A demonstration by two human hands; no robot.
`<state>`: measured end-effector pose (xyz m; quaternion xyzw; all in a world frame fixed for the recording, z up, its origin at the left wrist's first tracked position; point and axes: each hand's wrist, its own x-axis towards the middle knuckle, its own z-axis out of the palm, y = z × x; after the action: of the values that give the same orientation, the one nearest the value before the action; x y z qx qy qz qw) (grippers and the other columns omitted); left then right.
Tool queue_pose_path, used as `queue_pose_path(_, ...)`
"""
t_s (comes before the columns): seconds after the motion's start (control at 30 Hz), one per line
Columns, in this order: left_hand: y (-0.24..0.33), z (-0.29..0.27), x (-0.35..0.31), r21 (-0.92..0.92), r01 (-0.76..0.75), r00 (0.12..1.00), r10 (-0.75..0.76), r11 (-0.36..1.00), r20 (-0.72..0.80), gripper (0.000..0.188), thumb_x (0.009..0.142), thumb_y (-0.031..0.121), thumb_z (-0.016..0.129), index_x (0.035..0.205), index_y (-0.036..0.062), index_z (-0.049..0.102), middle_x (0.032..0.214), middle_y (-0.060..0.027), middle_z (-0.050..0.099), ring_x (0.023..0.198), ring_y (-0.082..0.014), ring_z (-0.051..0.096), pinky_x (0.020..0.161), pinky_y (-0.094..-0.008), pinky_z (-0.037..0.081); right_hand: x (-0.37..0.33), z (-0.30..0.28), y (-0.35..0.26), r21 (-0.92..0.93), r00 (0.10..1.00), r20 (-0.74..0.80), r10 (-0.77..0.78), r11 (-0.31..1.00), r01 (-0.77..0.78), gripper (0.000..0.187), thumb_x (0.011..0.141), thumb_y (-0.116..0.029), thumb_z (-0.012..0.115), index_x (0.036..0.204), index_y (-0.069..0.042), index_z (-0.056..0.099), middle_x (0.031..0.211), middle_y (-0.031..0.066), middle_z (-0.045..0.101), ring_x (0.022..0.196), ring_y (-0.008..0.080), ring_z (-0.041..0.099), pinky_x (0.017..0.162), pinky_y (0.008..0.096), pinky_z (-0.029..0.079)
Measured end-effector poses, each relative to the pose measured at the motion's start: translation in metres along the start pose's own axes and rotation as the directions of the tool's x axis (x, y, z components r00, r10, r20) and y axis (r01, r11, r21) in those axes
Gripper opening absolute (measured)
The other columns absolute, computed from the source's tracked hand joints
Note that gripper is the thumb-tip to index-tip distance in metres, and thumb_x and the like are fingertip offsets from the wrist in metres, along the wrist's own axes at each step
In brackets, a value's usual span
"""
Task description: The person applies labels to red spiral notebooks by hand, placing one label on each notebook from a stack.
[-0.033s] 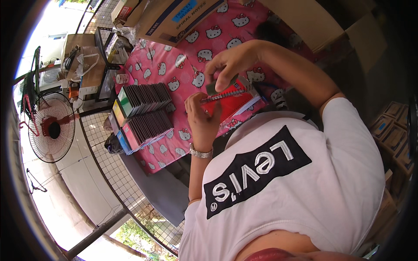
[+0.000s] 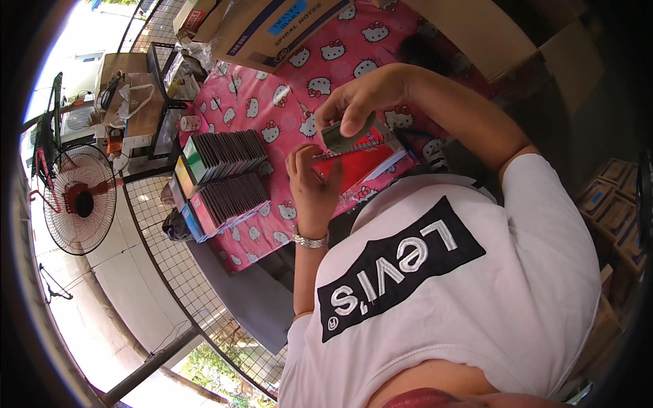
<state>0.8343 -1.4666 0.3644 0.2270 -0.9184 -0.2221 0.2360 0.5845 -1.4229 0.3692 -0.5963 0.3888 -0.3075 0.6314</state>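
Note:
A red spiral notebook lies on the pink table near my body, its dark wire coil along the far edge. My left hand, with a metal watch on the wrist, holds the notebook's left end, thumb over the cover and fingers curled by the coil. Above the coil, my right hand grips a dark green block-like object between thumb and fingers. What kind of object it is, I cannot make out. Left of my hands stand two rows of notebooks packed upright with dark spines.
The pink tablecloth has a cartoon cat pattern. A large cardboard box stands at the far side, with another open carton at the far right. A small white container sits at the left edge. A fan stands beyond the wire mesh.
The green object has tilted in my right hand and shows more of its face. My left hand has shifted slightly to the left.

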Motion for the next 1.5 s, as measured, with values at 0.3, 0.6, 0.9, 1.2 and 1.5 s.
queue_pose_path(0.3, -0.018, -0.003, 0.004, -0.234, 0.086, 0.995, -0.072, 0.969, 0.067, 0.028, 0.077, 0.000, 0.074, 0.101, 0.0003, 0.061, 0.100, -0.0111, 0.062, 0.076, -0.0197, 0.062, 0.064, -0.0300, 0.050, 0.016, 0.004, -0.012, -0.027, 0.998, 0.055, -0.025, 0.999, 0.026, 0.048, 0.080, -0.041, 0.077, 0.105, -0.002, 0.063, 0.084, 0.0013, 0.057, 0.074, 0.0083, 0.055, 0.065, 0.0241, 0.042)
queue_pose_path(0.6, -0.033, 0.005, -0.003, -0.363, 0.149, 0.988, -0.156, 0.920, 0.012, 0.028, 0.077, -0.005, 0.075, 0.100, -0.0018, 0.060, 0.092, -0.0080, 0.061, 0.073, -0.0115, 0.061, 0.064, -0.0254, 0.049, 0.028, -0.001, -0.001, -0.242, 0.995, -0.024, -0.093, 0.967, 0.084, 0.052, 0.078, -0.048, 0.076, 0.100, -0.002, 0.066, 0.090, 0.0061, 0.063, 0.078, 0.0178, 0.061, 0.070, 0.0293, 0.047)
queue_pose_path(0.9, -0.019, 0.011, -0.005, -0.500, 0.236, 0.948, -0.309, 0.833, -0.069, 0.022, 0.089, -0.006, 0.066, 0.109, -0.0030, 0.057, 0.099, -0.0071, 0.063, 0.080, -0.0098, 0.063, 0.068, -0.0225, 0.052, 0.037, -0.058, 0.185, -0.501, 0.560, -0.824, -0.085, 0.570, -0.651, 0.070, 0.070, -0.059, 0.078, 0.110, -0.002, 0.067, 0.135, 0.0212, 0.054, 0.113, 0.0328, 0.061, 0.090, 0.0408, 0.052)
queue_pose_path(1.2, -0.021, 0.028, -0.023, -0.374, 0.257, 0.900, -0.362, 0.891, -0.245, 0.019, 0.095, 0.001, 0.062, 0.114, -0.0021, 0.059, 0.098, -0.0063, 0.067, 0.077, -0.0098, 0.066, 0.066, -0.0228, 0.052, -0.022, 0.088, 0.263, -0.498, 0.585, -0.806, -0.090, 0.636, -0.589, 0.069, 0.083, -0.031, 0.071, 0.141, -0.004, 0.044, 0.146, 0.0196, 0.038, 0.131, 0.0374, 0.043, 0.109, 0.0453, 0.039)
queue_pose_path(1.5, -0.027, 0.028, -0.014, -0.314, 0.200, 0.928, -0.282, 0.928, -0.242, 0.017, 0.099, 0.010, 0.057, 0.110, -0.0034, 0.057, 0.092, -0.0093, 0.065, 0.071, -0.0147, 0.068, 0.060, -0.0258, 0.055, -0.044, 0.110, 0.299, -0.619, 0.646, -0.762, -0.043, 0.344, -0.706, 0.077, 0.077, -0.029, 0.070, 0.141, 0.002, 0.043, 0.135, 0.0210, 0.052, 0.124, 0.0361, 0.049, 0.106, 0.0453, 0.039)
